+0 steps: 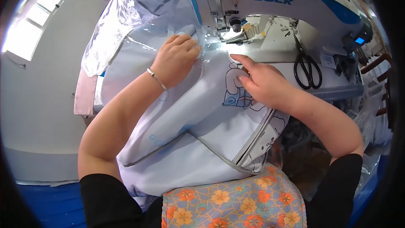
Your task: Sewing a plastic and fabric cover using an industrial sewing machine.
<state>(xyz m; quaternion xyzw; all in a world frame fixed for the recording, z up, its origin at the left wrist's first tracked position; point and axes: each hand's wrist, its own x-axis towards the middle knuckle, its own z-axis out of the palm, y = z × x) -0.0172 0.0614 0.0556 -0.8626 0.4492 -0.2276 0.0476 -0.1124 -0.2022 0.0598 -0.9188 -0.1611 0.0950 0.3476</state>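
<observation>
White fabric (206,118) with grey piping and a printed cartoon figure spreads from the sewing machine (270,6) down over my lap. Clear plastic film (143,36) overlies its upper left part. Left of the lit needle area, my left hand (179,55) has its fingers bent over a fold of this fabric and film. My right hand (265,82) rests on the fabric just below the presser foot (238,39), its index finger stretched toward the foot and its thumb apart on the print. The other right fingers are tucked underneath and partly hidden.
Black scissors (308,67) lie on the machine table's right side. A small lit display (359,41) is at the machine's right end. My flowered apron (236,204) covers my lap below the fabric. Plastic-wrapped stacks (382,109) stand at the far right, beside brown wooden bars.
</observation>
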